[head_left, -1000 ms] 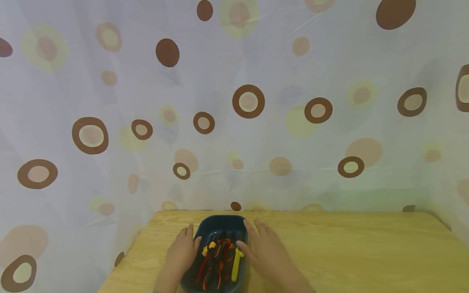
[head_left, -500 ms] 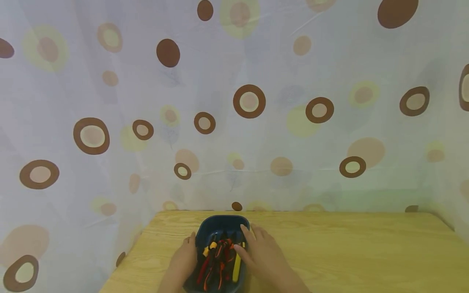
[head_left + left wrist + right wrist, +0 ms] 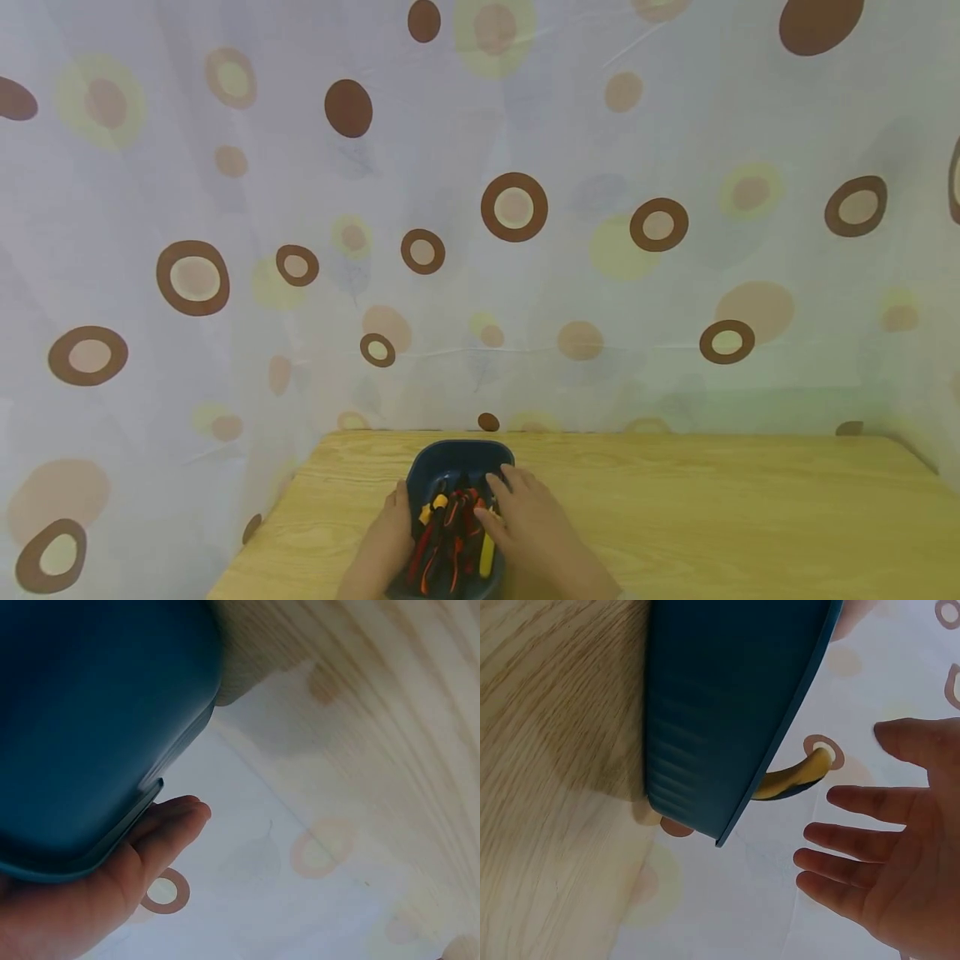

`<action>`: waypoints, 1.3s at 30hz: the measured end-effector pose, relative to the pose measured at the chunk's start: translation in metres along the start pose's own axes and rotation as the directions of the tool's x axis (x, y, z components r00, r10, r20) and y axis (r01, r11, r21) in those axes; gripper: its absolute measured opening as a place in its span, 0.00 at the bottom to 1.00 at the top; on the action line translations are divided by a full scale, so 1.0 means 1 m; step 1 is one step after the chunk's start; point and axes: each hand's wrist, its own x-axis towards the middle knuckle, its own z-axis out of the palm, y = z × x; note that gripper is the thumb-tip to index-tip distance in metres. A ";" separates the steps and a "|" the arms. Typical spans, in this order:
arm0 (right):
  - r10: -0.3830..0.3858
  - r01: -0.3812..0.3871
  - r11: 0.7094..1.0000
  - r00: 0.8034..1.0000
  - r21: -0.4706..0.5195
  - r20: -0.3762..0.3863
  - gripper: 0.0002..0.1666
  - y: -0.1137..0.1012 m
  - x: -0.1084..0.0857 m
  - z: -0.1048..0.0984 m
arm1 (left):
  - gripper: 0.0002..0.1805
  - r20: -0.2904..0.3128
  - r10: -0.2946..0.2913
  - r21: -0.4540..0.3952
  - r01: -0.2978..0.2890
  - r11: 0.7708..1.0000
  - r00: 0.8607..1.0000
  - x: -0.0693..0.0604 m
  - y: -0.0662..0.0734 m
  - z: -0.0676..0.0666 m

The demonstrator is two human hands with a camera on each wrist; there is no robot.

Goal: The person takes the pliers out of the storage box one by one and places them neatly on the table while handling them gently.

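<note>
A dark blue bin [image 3: 459, 452] of coloured-handled tools [image 3: 455, 542] sits on the wooden table [image 3: 712, 517]. The left hand [image 3: 388, 537] rests along its left side — fingers straight, close together; the right hand [image 3: 534, 525] hangs near its right side — fingers spread.

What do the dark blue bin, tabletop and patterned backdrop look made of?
Bin: likely moulded plastic, satin; even colour, ribbed wall, thin rim.
Tabletop: wood or wood-look laminate, low sheen; visible grain lines.
Backdrop: thin fabric or plastic sheet, mostly matte; soft creases. Can't tell which.
</note>
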 end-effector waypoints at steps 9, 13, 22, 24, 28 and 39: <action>-0.017 0.047 0.900 0.997 -0.433 0.072 0.28 -0.010 0.012 0.018 | 0.41 0.030 -0.018 -0.014 0.018 1.000 0.999 0.001 0.004 0.001; 0.050 -0.017 0.834 0.998 -0.552 0.045 0.25 -0.024 0.012 0.032 | 0.41 0.035 -0.023 -0.024 0.024 0.999 0.999 0.001 0.004 0.003; 0.238 -0.191 0.740 0.971 -0.645 -0.015 0.12 -0.043 0.020 0.059 | 0.38 0.020 -0.023 0.008 0.023 1.000 1.000 0.001 0.004 0.005; 0.238 -0.191 0.727 0.971 -0.659 -0.018 0.12 -0.043 0.021 0.061 | 0.39 0.016 -0.027 0.021 0.026 0.999 1.000 0.001 0.003 0.005; 0.241 -0.181 0.706 0.971 -0.685 -0.009 0.11 -0.044 0.022 0.065 | 0.39 0.001 -0.029 0.038 0.029 0.999 1.000 0.001 0.002 0.006; 0.298 -0.155 0.631 0.953 -0.760 0.053 0.15 -0.043 0.032 0.073 | 0.36 -0.018 -0.041 0.048 0.042 0.998 0.999 0.002 0.004 0.005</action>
